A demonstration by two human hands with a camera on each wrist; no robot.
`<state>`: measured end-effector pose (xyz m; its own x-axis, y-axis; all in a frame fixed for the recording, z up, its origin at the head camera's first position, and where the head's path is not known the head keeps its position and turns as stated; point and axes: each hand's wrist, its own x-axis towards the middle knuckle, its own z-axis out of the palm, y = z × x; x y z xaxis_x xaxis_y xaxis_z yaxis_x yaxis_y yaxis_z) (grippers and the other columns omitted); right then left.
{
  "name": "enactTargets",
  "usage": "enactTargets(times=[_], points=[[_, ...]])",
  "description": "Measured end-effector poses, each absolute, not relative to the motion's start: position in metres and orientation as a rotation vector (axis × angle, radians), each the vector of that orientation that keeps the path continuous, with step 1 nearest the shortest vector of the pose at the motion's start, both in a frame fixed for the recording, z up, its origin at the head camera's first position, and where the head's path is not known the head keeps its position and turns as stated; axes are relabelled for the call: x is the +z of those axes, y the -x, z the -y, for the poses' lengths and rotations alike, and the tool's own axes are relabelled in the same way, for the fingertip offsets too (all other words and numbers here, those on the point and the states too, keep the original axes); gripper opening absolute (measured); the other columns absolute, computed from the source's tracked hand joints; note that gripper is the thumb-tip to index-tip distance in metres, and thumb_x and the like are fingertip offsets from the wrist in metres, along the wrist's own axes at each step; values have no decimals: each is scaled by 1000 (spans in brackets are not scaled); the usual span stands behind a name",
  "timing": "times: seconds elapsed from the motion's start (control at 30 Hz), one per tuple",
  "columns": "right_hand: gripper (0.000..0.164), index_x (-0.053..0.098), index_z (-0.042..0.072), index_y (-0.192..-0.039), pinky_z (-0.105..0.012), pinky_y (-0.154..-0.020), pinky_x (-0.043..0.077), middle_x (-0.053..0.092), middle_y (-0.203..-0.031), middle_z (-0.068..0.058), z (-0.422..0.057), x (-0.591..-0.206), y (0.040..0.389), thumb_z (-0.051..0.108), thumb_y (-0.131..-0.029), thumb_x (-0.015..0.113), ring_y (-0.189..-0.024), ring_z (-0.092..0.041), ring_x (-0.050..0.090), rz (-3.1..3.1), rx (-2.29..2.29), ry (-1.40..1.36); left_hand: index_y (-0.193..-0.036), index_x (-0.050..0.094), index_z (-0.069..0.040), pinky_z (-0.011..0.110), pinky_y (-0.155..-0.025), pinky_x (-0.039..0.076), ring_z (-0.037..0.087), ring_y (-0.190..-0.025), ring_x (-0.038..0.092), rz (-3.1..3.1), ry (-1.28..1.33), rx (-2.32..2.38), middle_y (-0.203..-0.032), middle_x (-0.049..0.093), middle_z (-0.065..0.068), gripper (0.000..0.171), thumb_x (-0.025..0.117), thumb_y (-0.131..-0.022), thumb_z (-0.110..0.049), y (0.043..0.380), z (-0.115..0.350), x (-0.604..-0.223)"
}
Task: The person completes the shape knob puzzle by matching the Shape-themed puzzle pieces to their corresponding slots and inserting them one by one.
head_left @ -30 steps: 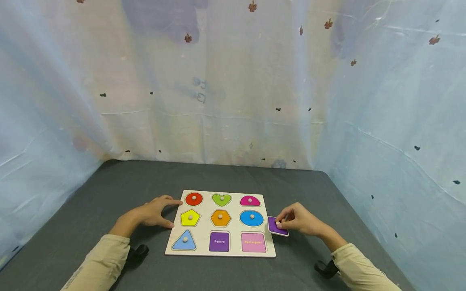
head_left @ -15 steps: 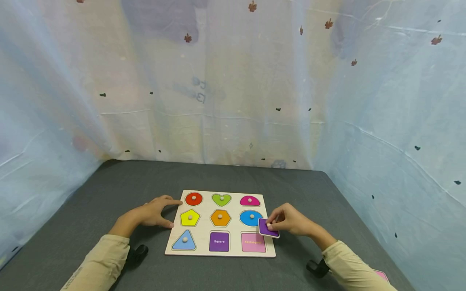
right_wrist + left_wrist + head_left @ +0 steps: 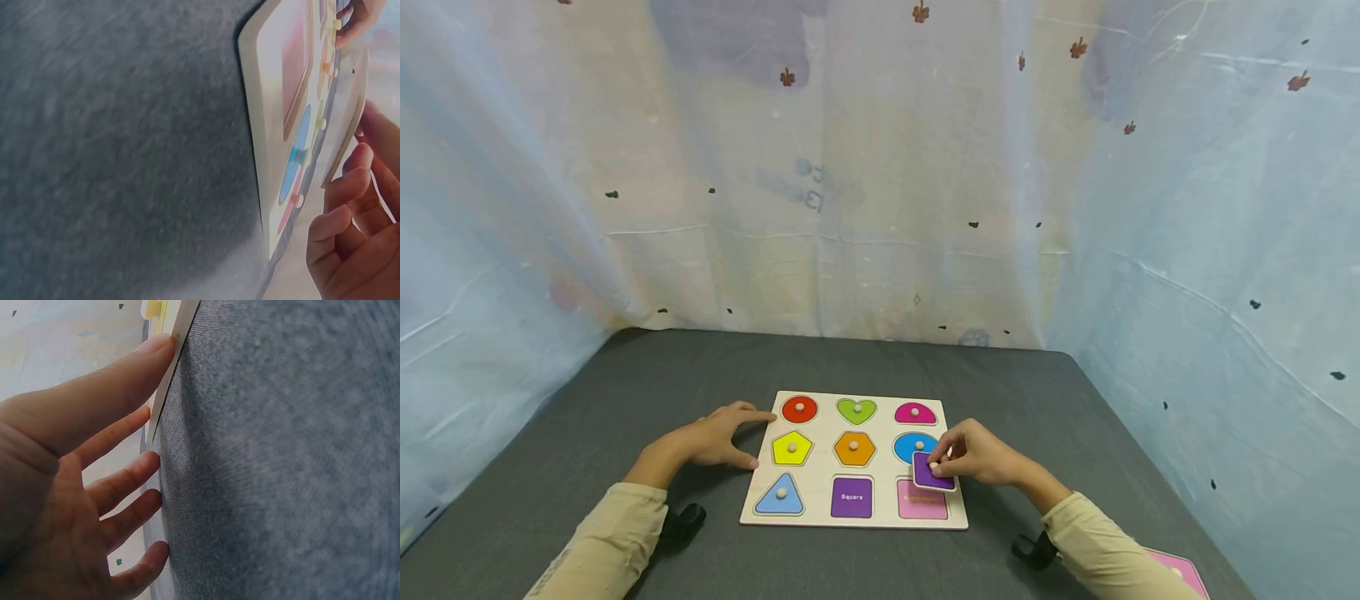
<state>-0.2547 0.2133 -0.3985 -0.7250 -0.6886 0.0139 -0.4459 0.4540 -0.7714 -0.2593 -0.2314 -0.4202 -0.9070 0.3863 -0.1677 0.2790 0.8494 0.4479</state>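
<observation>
My right hand (image 3: 981, 454) pinches the small knob of a purple square puzzle piece (image 3: 931, 473), held above the right side of a wooden shape puzzle board (image 3: 883, 467). In the right wrist view the piece (image 3: 350, 122) shows edge-on, apart from the board. It partly covers the blue oval (image 3: 910, 445) and the pink rectangle recess (image 3: 917, 505) in the head view. To its left lies the purple recess (image 3: 852, 497) marked "Square". My left hand (image 3: 718, 437) has its thumb and index finger spread against the board's left edge; the other fingers are extended in the left wrist view.
Knobbed shapes sit in the board, among them a red circle (image 3: 800, 408), an orange hexagon (image 3: 854, 449) and a blue triangle (image 3: 780, 497). A pink piece (image 3: 1183, 571) lies by the right forearm on the dark grey table (image 3: 700, 367). Patterned curtains (image 3: 880, 167) surround the table.
My right hand has carried the purple square leftward, from beside the board's right edge to over the board. The pink piece has come into view by the right forearm. My left hand stays put.
</observation>
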Motion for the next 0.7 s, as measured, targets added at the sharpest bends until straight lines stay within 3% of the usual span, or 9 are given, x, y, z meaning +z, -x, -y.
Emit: enactTargets(times=[0.13, 0.53, 0.7], points=[[10, 77, -1, -93, -16, -53, 37, 67, -74, -18, -207, -400, 255, 9, -90, 76, -59, -3, 47, -2404, -1138, 978, -148, 52, -17, 79, -102, 31, 51, -137, 40, -2769, -507, 624, -148, 44, 24, 80, 87, -78, -35, 259, 231, -419], [11, 79, 3, -94, -16, -55, 44, 72, -78, -14, -187, -401, 252, 12, -89, 78, -60, -6, 52, -2421, -1139, 1028, -148, 52, -16, 79, -103, 29, 53, -138, 38, -2762, -505, 626, -149, 42, 26, 80, 87, -78, -36, 259, 231, -419], [10, 79, 2, -94, -16, -53, 40, 70, -75, -16, -178, -404, 249, 11, -88, 79, -58, -4, 50, -2418, -1159, 991, -148, 52, -16, 79, -103, 30, 52, -138, 39, -2764, -510, 621, -149, 42, 26, 80, 87, -79, -36, 260, 231, -419]])
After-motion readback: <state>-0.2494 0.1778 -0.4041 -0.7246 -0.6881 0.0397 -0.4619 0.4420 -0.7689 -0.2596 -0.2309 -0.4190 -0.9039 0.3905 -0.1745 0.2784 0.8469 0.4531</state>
